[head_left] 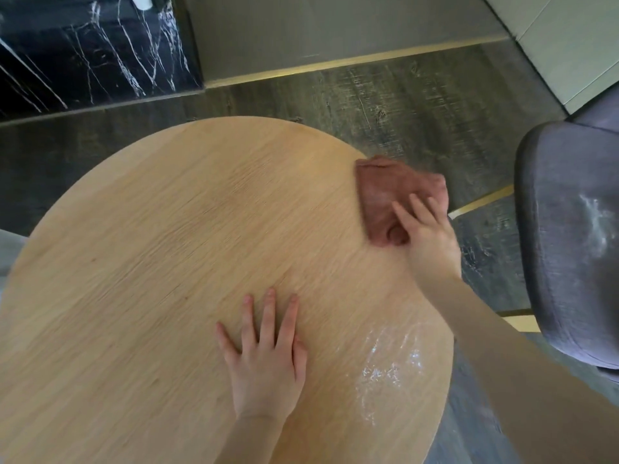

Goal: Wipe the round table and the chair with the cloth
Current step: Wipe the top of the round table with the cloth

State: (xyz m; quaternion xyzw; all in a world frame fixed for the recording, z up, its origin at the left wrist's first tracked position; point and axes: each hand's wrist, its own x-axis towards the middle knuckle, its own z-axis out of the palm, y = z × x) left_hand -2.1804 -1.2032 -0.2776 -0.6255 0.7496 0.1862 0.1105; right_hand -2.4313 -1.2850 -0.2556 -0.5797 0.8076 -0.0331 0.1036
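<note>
A round light-wood table [150, 262] fills most of the view. My right hand [427, 236] presses a folded reddish-brown cloth [385, 192] flat against the table's far right edge, fingers spread on top of it. My left hand [266, 356] lies flat on the tabletop near the front, fingers apart, holding nothing. A white powdery smear [388, 363] marks the table's right front part. The grey upholstered chair [569, 296] stands to the right of the table, with a white smear [599, 222] on its fabric.
Dark wood-look floor [402, 105] lies beyond the table. A black marble panel [83, 51] stands at the back left, and a pale wall with a brass strip [335, 31] runs behind. A narrow gap separates table and chair.
</note>
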